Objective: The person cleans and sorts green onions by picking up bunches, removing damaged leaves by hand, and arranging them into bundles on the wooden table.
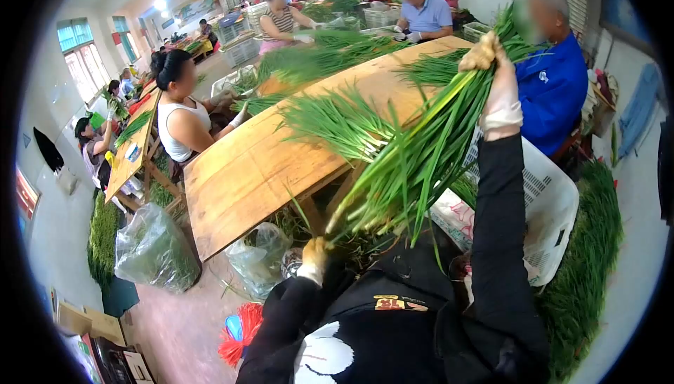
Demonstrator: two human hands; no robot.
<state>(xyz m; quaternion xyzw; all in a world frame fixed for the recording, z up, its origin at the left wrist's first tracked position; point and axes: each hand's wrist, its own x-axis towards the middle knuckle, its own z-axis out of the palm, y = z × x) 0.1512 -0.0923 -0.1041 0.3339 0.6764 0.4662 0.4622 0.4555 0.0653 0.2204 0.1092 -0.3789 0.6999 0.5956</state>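
Observation:
My right hand (484, 57), in a whitish-yellow glove, is raised at the upper right and closed round a large bunch of long green leafy stalks (439, 142). The bunch slants down to the left, its pale stem ends low, near my left hand (314, 254). That gloved hand is closed beside the lowest stems, at the table's near edge; whether it grips a stem is too small to tell. Behind the held bunch, a loose pile of green stalks (340, 121) lies on the wooden table (246, 166).
A white plastic basket (554, 205) stands right of my body, with heaped greens (586, 265) beyond it. Clear bags (156, 250) sit on the floor at left. A person in blue (554, 96) is close at right; another in white (184, 121) works across the table.

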